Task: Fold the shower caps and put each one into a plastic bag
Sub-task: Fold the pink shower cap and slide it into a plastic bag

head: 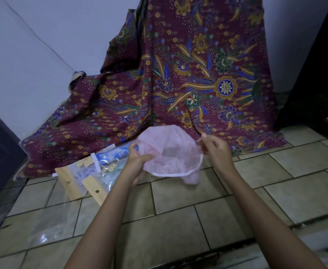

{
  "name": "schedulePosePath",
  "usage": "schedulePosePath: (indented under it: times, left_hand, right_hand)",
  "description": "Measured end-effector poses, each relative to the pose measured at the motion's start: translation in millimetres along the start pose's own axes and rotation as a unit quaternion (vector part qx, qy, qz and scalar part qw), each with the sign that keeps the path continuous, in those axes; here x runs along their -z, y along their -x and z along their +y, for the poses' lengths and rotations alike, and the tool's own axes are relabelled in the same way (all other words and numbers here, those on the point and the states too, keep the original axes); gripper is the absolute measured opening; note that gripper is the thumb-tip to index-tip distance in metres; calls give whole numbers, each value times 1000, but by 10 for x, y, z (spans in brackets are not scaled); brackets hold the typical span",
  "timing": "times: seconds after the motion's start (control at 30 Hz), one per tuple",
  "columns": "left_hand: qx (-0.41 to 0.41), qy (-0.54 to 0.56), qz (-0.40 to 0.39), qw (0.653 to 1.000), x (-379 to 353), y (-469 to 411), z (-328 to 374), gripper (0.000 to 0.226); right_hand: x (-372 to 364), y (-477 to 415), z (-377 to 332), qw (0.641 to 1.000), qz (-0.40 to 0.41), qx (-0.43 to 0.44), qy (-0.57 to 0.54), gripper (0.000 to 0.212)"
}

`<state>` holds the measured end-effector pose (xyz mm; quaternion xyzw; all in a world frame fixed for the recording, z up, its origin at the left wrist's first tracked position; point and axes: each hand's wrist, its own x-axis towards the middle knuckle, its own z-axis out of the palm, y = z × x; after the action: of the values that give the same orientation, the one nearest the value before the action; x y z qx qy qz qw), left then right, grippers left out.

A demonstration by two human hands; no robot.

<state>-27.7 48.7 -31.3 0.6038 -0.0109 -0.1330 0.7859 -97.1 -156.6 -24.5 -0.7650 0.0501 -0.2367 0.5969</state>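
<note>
A thin pink shower cap (171, 152) with a white elastic rim is held spread open above the tiled floor. My left hand (138, 162) grips its left edge with curled fingers. My right hand (215, 150) pinches its right edge. The cap's opening faces me and a loose fold hangs down at the lower right. To the left on the floor lie clear plastic bags (87, 171) with yellow header strips, one holding a blue patterned cap (116, 152).
A maroon floral batik cloth (188, 74) hangs down the wall and spreads over the floor behind the cap. An empty clear bag (48, 228) lies flat on the beige tiles (178, 220) at lower left. A dark doorway (314, 74) stands at the right.
</note>
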Motion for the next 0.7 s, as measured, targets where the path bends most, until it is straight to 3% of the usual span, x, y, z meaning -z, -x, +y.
schedulePosePath:
  times: [0.07,0.13,0.2,0.3,0.37,0.47,0.57,0.63,0.7]
  left_hand:
    - [19,-9,-63,998,-5,24,27,53]
    - [19,-47,-135,990,-31,44,55,48]
    - [-10,-126,-163,979,-44,23,68,44]
    - [-91,-250,-194,944,-63,-17,92,33]
    - [-152,-327,-205,910,-77,-52,114,35]
    - [-234,-425,-214,847,-89,-129,75,45]
    - [-272,-496,-185,804,-111,-138,45,29]
    - [-292,-542,-159,772,-112,-135,41,29]
    - [-368,-625,-105,680,-109,-156,51,37]
  right_hand:
    - [24,-78,1,998,45,1,53,45]
    - [38,-124,-25,995,-54,-76,23,44]
    - [-2,-112,-34,965,-201,-168,-18,45]
    - [-107,-90,53,909,-265,-266,-178,49]
    - [-125,-77,58,876,-274,-298,-261,52]
    - [-133,-34,46,866,-316,-295,-250,44]
    - [-133,-3,20,850,-342,-299,-265,37]
    - [-121,-15,12,833,-329,-333,-293,55]
    - [-125,-44,22,822,-307,-360,-317,52]
